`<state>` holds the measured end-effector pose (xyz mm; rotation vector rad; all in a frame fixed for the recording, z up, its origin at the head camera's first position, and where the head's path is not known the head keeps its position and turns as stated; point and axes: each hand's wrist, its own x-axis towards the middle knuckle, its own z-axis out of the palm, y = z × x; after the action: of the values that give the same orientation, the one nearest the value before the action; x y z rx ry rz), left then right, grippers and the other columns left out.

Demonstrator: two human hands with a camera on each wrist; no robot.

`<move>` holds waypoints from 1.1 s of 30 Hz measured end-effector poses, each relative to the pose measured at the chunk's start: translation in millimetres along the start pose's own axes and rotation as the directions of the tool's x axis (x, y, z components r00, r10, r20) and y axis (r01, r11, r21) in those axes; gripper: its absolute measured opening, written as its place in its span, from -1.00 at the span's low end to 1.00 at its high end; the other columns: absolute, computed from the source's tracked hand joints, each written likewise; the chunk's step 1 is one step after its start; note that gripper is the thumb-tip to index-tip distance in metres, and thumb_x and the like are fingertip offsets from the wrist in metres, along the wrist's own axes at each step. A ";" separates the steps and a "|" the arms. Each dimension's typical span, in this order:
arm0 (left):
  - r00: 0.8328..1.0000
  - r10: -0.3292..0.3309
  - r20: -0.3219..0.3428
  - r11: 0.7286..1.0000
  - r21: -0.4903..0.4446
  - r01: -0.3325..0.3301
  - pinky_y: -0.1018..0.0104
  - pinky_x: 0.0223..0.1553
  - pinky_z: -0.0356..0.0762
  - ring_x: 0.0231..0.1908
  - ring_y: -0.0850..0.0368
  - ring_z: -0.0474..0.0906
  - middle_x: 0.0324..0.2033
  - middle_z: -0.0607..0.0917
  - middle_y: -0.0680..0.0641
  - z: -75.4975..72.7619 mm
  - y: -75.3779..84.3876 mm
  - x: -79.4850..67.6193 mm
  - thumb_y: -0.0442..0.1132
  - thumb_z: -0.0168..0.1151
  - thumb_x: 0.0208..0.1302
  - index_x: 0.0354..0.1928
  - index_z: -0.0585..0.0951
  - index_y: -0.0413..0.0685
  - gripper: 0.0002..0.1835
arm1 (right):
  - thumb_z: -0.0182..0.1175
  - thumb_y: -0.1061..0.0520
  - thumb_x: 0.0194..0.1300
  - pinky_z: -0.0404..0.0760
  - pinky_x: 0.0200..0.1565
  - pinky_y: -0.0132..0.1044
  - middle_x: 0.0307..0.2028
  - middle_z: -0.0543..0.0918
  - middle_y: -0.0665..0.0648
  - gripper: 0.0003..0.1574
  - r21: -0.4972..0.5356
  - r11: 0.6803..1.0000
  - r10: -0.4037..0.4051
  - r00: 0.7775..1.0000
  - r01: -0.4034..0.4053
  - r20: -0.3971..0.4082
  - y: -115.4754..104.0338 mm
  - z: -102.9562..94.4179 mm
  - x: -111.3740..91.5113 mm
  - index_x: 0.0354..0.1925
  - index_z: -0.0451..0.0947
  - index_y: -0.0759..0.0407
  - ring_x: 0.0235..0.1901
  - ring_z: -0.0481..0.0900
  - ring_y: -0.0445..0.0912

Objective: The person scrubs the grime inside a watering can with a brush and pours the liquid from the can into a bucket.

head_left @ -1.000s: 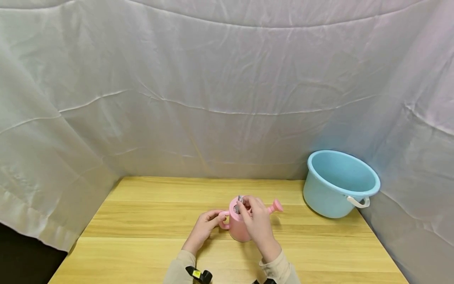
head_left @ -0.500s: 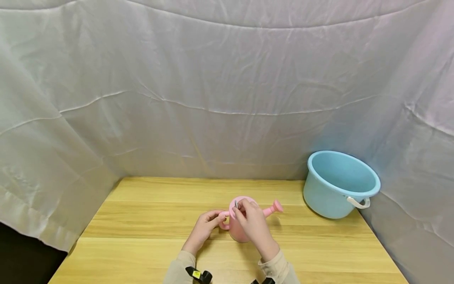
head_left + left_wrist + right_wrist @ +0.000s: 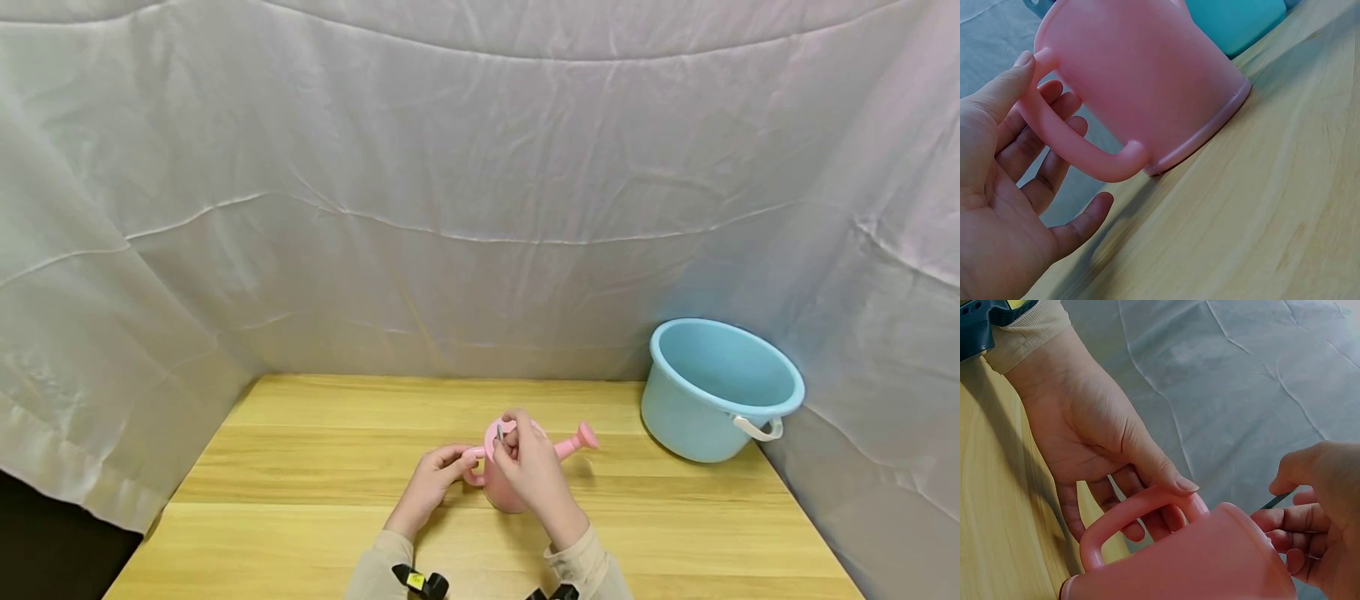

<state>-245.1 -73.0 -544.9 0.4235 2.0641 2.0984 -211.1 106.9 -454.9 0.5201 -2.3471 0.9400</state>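
Since the earlier frame, the right hand's (image 3: pixel 536 473) index finger had risen slightly above the round-bodied pink plastic watering can (image 3: pixel 1141 78), which stood upright on the pale wood-grain table (image 3: pixel 300 467). That hand pinched a thin grey piece (image 3: pixel 499 432) at the can's top. The left hand (image 3: pixel 1004 181) gripped the curved pink handle (image 3: pixel 1075 147) between thumb and fingers. The can looked light, stiff and somewhat slippery; the handle seemed the surest hold.

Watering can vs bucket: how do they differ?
Colour: the watering can is pink, the bucket light blue.
Size: the bucket is clearly larger than the watering can.
Fittings: the watering can has a spout and a pink handle; the bucket has a white handle and no spout visible.
Shared: both stand on the table.
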 end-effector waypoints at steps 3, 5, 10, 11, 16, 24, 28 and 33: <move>1.000 0.003 0.002 1.000 -0.009 -0.003 0.36 0.06 0.56 -0.22 -0.17 0.74 -0.40 0.65 -0.46 0.1 -1.0 0.4 -0.06 0.18 0.38 0.03 0.65 -0.11 -0.67 | 0.29 0.34 0.05 0.32 -0.42 -0.49 -0.63 0.35 -0.11 -0.54 -0.032 0.997 -0.065 0.998 0.065 -0.013 1.4 0.5 0.9 -0.02 0.50 0.26 -0.54 0.22 -0.33; 1.000 0.002 0.002 1.000 -0.020 -0.002 0.35 0.06 0.57 -0.22 -0.16 0.74 -0.40 0.65 -0.47 0.1 -1.5 0.6 -0.06 0.19 0.37 0.02 0.66 -0.10 -0.67 | 0.28 0.34 0.04 0.30 -0.42 -0.48 -0.63 0.33 -0.10 -0.57 -0.052 0.993 -0.103 0.994 0.102 -0.020 2.2 0.7 1.2 -0.05 0.55 0.25 -0.55 0.20 -0.33; 1.000 0.028 0.013 0.999 -0.028 -0.028 0.33 0.06 0.59 -0.22 -0.18 0.74 -0.38 0.64 -0.49 0.1 -1.2 0.5 -0.07 0.18 0.37 0.05 0.64 -0.12 -0.66 | 0.32 0.32 0.05 0.36 -0.35 -0.39 -0.64 0.41 -0.03 -0.72 -0.053 0.990 -0.131 0.991 0.129 -0.030 3.1 0.7 1.6 -0.20 0.55 0.23 -0.49 0.31 -0.25; 0.999 0.035 0.015 0.999 -0.027 -0.034 0.32 0.06 0.59 -0.22 -0.18 0.74 -0.38 0.63 -0.49 0.1 -1.1 0.5 -0.07 0.18 0.38 0.05 0.64 -0.13 -0.65 | 0.34 0.31 0.05 0.37 -0.33 -0.38 -0.64 0.43 -0.03 -0.73 -0.046 0.991 -0.127 0.992 0.125 -0.030 2.9 0.7 1.7 -0.22 0.54 0.23 -0.48 0.34 -0.23; 0.999 0.041 0.020 0.999 -0.024 -0.040 0.31 0.06 0.60 -0.22 -0.19 0.73 -0.39 0.63 -0.47 -0.2 -1.8 1.2 -0.08 0.16 0.39 0.06 0.63 -0.14 -0.65 | 0.40 0.29 0.07 0.41 -0.38 -0.42 -0.58 0.48 -0.01 -0.74 -0.005 0.998 -0.059 0.998 0.059 -0.027 2.0 0.3 2.3 -0.27 0.53 0.22 -0.48 0.39 -0.18; 1.000 0.017 0.001 1.000 -0.017 -0.017 0.35 0.04 0.59 -0.19 -0.16 0.72 -0.38 0.64 -0.47 -0.4 -2.1 1.2 -0.06 0.19 0.36 0.03 0.65 -0.12 -0.65 | 0.40 0.25 0.12 0.45 -0.44 -0.45 -0.53 0.56 -0.01 -0.71 0.058 0.997 -0.036 0.995 0.041 -0.089 -0.1 -4.4 3.4 -0.21 0.53 0.25 -0.49 0.46 -0.14; 1.000 0.024 0.002 1.000 -0.007 -0.024 0.34 0.03 0.60 -0.19 -0.15 0.72 -0.38 0.65 -0.45 -0.5 -3.6 1.4 -0.06 0.19 0.37 0.04 0.65 -0.12 -0.66 | 0.41 0.26 0.11 0.47 -0.40 -0.39 -0.49 0.59 -0.01 -0.70 0.073 0.994 -0.073 0.989 0.083 -0.132 -2.7 -9.1 4.5 -0.19 0.54 0.26 -0.43 0.47 -0.16; 1.000 0.030 0.004 0.999 -0.015 -0.030 0.30 0.02 0.61 -0.21 -0.17 0.73 -0.38 0.65 -0.45 -0.7 -4.3 1.8 -0.06 0.19 0.37 0.04 0.65 -0.12 -0.66 | 0.40 0.26 0.10 0.42 -0.37 -0.41 -0.47 0.62 -0.02 -0.68 0.062 0.993 -0.093 0.984 0.103 -0.150 -5.8 -13.8 5.2 -0.17 0.53 0.22 -0.41 0.50 -0.11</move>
<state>-247.3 -73.0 -549.1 0.4597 2.0510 2.1264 -207.3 112.1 -440.4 0.5691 -2.1444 0.9824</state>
